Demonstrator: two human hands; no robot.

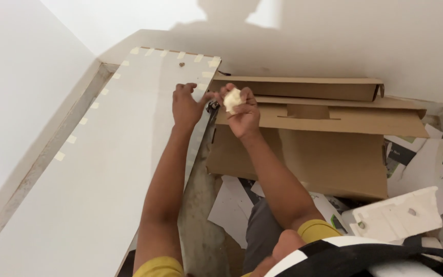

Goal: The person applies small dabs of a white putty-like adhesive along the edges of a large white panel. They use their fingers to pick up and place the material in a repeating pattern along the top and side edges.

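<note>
I am in a narrow corner with plain white walls, looking down at a long white panel (103, 169) that lies flat along the left wall, its edges dotted with short strips of pale tape (60, 156). Bare grey floor (198, 205) shows beside it. My left hand (186, 105) rests on the panel's right edge near the far end, fingers bent down over the edge and pinching there. My right hand (242, 113) is just beside it, fingers curled shut round a small crumpled wad of pale tape (232, 100), held above the panel's edge. To the right, flattened brown cardboard (324, 133) crowds the floor, with loose printed paper sheets (421, 164) and a white foam block (398, 215) nearer me.
</note>
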